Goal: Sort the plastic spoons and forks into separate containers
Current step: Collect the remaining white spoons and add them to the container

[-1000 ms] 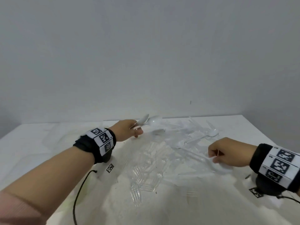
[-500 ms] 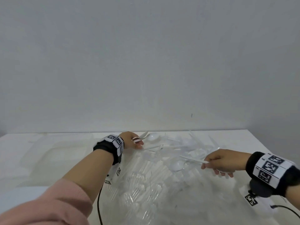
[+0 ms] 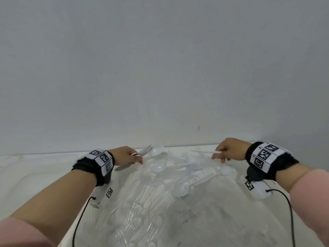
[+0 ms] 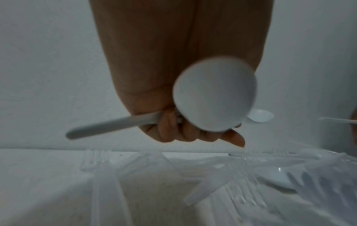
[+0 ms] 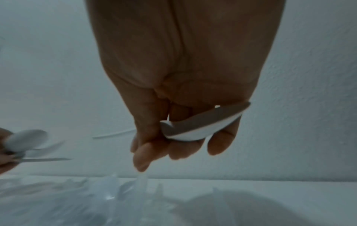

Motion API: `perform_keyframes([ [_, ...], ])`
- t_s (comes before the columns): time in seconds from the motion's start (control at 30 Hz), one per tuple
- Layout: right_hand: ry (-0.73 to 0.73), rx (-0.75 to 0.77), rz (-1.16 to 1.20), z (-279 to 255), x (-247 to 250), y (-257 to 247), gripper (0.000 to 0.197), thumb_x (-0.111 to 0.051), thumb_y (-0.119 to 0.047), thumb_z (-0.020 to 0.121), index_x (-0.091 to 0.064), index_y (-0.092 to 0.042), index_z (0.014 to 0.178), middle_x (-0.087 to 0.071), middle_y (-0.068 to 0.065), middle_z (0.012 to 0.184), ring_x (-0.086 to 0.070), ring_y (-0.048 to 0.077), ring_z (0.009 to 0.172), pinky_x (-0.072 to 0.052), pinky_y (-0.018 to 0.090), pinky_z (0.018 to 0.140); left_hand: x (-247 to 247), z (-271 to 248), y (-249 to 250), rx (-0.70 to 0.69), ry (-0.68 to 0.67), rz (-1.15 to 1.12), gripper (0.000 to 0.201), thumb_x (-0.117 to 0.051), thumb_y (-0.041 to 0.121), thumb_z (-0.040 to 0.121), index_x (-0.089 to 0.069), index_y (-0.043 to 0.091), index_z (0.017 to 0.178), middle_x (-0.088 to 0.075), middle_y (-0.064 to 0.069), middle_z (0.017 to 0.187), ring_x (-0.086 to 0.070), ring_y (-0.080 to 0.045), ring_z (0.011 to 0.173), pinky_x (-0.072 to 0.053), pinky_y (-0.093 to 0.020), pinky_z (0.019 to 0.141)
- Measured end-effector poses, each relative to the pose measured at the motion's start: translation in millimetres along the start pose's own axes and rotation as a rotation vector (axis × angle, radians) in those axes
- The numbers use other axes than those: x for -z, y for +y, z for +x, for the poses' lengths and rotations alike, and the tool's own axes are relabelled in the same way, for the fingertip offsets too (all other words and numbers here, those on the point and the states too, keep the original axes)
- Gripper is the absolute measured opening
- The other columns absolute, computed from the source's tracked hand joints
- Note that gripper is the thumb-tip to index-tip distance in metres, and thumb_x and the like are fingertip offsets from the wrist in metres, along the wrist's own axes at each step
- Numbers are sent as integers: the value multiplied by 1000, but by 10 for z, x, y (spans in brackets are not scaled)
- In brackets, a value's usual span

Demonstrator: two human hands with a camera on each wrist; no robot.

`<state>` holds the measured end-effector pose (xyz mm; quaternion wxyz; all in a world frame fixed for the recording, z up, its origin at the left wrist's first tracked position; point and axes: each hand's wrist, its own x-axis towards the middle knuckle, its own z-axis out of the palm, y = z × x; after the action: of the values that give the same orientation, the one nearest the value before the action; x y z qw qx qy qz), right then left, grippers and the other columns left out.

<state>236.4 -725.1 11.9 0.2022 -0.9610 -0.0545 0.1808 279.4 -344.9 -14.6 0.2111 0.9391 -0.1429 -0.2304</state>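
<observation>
A heap of white spoons (image 3: 181,189) and clear forks (image 3: 142,211) lies on the white table (image 3: 35,175) between my arms. My left hand (image 3: 137,158) hovers at the heap's far left and grips a small bunch of white spoons (image 3: 155,150). In the left wrist view its fingers (image 4: 173,131) curl round the handles, with one spoon bowl (image 4: 214,94) in front. My right hand (image 3: 218,155), raised at the far right, pinches one white spoon (image 3: 203,152). That spoon's bowl (image 5: 203,123) sits in the fingers and its handle sticks out left.
A plain grey wall (image 3: 160,68) rises just behind the table's far edge. Black cables (image 3: 292,211) hang from both wrist units down over the table. Loose clear forks (image 4: 96,160) reach toward the table's left side.
My right hand has risen off the heap with a white spoon and moved toward the far right. The left hand keeps its spoons and has barely moved. The head view has shifted.
</observation>
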Motion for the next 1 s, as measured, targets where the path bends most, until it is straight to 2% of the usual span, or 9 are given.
perform_keyframes([
  [0.13,88,-91,-14,152,85,85,26,-64,-33,91,-66,-19,69,-60,-6,58,-51,7,52,-40,19,58,-33,100,55,-15,45,-90,31,-44,38,101,-62,26,78,-49,7,73,-45,-10,69,-35,-21,69],
  [0.2,93,-121,41,194,43,117,16,-70,-33,86,-71,-19,78,-60,-5,59,-52,8,53,-42,19,58,-107,158,125,-38,59,-125,35,-43,40,101,-55,22,74,-47,7,69,-43,-11,67,-33,-24,68],
  [0.27,76,-122,81,228,-30,126,19,-75,-35,81,-76,-17,89,-63,-4,62,-52,8,52,-43,19,58,-180,222,200,-57,55,-134,37,-42,40,101,-50,20,72,-46,8,66,-42,-11,63,-32,-25,66],
  [0.47,93,-98,155,257,-102,146,22,-78,-31,79,-77,-12,90,-63,-5,64,-49,7,48,-42,19,58,-338,330,384,-62,-10,-437,34,-38,27,105,-45,10,76,-41,1,62,-41,-11,42,-36,-21,48],
  [0.6,151,-76,196,251,-130,128,19,-78,-31,78,-76,-13,86,-60,-5,61,-48,8,46,-41,20,56,-381,351,540,-101,-21,-255,29,-43,29,103,-54,16,81,-51,3,67,-41,-3,39,-36,-18,47],
  [0.77,117,-50,212,235,-155,83,21,-77,-32,79,-74,-14,89,-59,-4,62,-46,7,44,-39,19,54,-381,415,588,-89,9,-31,16,-77,35,81,-63,26,83,-59,8,77,-50,-7,57,-41,-16,53],
  [0.83,120,-47,222,233,-169,89,22,-77,-34,79,-74,-14,89,-60,-4,63,-46,6,42,-40,19,55,-370,438,588,-64,-6,-4,20,-81,33,76,-66,27,87,-62,8,81,-51,-7,58,-42,-15,54],
  [0.93,129,-57,243,232,-188,107,24,-77,-35,78,-74,-14,89,-61,-4,62,-46,6,43,-40,21,57,-362,452,629,-30,-17,57,24,-82,35,76,-68,25,93,-58,11,69,-49,-7,53,-41,-15,53],
  [1.0,127,-63,254,225,-198,111,25,-77,-36,78,-74,-14,89,-60,-4,62,-46,6,43,-40,22,57,-371,481,620,5,-36,65,39,-83,40,72,-70,18,101,-66,3,79,-52,-13,58,-45,-20,56],
])
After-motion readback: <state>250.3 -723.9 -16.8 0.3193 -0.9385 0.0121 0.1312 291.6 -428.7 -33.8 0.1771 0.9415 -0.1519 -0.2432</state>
